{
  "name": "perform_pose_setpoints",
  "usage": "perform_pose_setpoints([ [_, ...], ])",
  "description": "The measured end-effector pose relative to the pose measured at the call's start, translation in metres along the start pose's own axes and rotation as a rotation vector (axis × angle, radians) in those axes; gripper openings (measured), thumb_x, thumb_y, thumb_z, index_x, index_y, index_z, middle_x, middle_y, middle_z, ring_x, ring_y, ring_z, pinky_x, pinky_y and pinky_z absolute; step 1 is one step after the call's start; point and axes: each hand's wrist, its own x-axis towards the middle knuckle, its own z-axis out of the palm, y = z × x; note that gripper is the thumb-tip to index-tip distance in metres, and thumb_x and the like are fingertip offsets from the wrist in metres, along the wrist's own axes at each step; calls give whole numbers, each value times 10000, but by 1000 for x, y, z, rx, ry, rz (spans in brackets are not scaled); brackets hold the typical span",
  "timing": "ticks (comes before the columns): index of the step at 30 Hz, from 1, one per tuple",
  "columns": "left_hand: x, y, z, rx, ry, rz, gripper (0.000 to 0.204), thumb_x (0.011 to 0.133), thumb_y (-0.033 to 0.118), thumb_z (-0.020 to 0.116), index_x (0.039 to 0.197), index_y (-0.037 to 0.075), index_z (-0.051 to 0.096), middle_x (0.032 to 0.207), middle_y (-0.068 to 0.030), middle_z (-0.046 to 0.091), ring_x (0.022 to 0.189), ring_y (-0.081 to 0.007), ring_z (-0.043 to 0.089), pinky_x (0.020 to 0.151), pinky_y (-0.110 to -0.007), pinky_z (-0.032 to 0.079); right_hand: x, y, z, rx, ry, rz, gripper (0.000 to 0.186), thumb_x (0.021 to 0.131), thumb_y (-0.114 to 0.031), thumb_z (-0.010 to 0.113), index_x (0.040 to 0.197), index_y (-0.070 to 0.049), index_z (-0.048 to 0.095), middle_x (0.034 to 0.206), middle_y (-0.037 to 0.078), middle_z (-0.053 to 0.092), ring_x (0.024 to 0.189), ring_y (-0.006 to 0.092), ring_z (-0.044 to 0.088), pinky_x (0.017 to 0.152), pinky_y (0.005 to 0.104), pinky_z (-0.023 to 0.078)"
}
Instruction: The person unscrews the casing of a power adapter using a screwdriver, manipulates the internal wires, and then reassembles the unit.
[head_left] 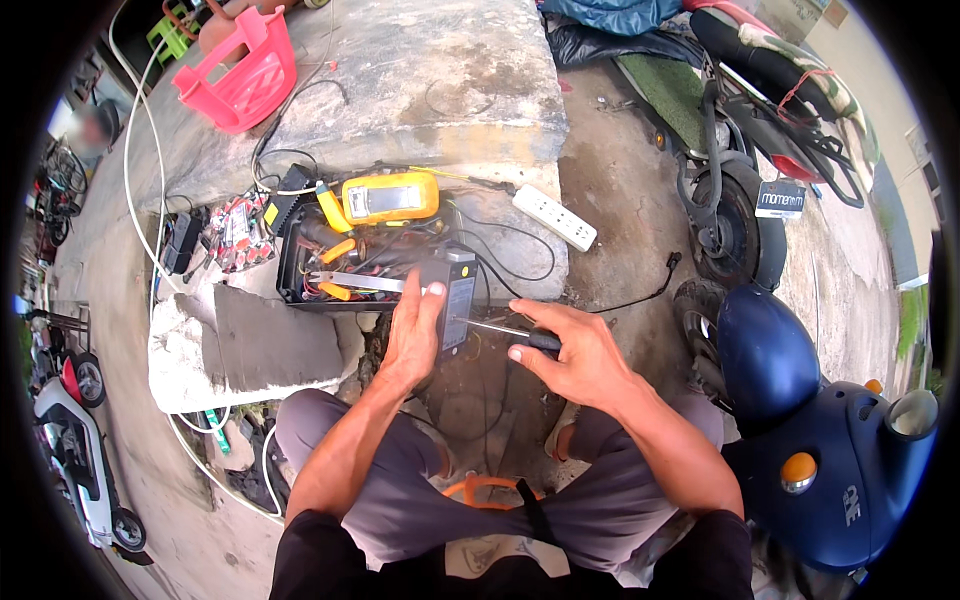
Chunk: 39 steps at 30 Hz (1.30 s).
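My left hand [408,338] grips a dark grey rectangular case [457,300] with a label on its side, the thumb lying along its edge. My right hand [585,358] holds a screwdriver [492,327] by its black handle. Its thin shaft points left, with the tip at the labelled side of the case; whether it sits in a screw I cannot tell. Just behind my left fingers lies a flat metal tool [362,281] over a black tray [292,272] of tools and wires. A yellow multimeter [390,198] rests at the tray's far edge.
A white power strip [555,216] and loose cables lie on the concrete ledge. Further left are a pile of small packets [240,235] and a black adapter [182,243]. A pink plastic stool [240,75] stands far left. A blue scooter [820,450] is close on my right.
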Motion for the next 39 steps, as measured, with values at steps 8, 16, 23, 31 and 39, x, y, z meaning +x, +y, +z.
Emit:
perform_pose_setpoints([
  [8,-8,12,3,76,-101,51,692,1123,429,499,1668,26,361,1445,-273,637,1327,-386,609,1164,-447,434,5,10,5,466,-198,328,282,1029,-117,697,1275,14,740,849,64,697,575,130,527,518,310,430],
  [16,-9,15,-6,111,-100,67,683,1134,428,529,1669,28,387,1478,-220,631,1376,-326,579,1192,-427,415,-16,1,26,-319,9,-280,372,982,-77,760,1344,6,730,951,114,702,785,248,676,680,383,552],
  [23,-9,24,-8,16,-205,1,765,1129,514,556,1704,46,365,1584,-197,559,1464,-311,514,1227,-421,389,2,-7,3,965,-374,731,336,1085,-148,677,1376,21,685,887,44,690,709,57,510,599,255,413],
  [31,-5,19,-8,24,-160,-52,629,1176,387,553,1700,77,395,1465,-74,645,1297,-173,579,1141,-329,448,-18,2,34,-726,29,-298,437,952,-84,726,1383,-14,708,1015,103,671,761,275,678,707,388,590],
  [39,-8,38,-8,-90,-223,-129,766,1124,466,590,1713,35,356,1612,-188,539,1470,-286,509,1238,-401,382,0,5,5,993,-148,660,332,1056,-99,734,1369,9,719,1028,50,752,792,72,579,658,264,443],
])
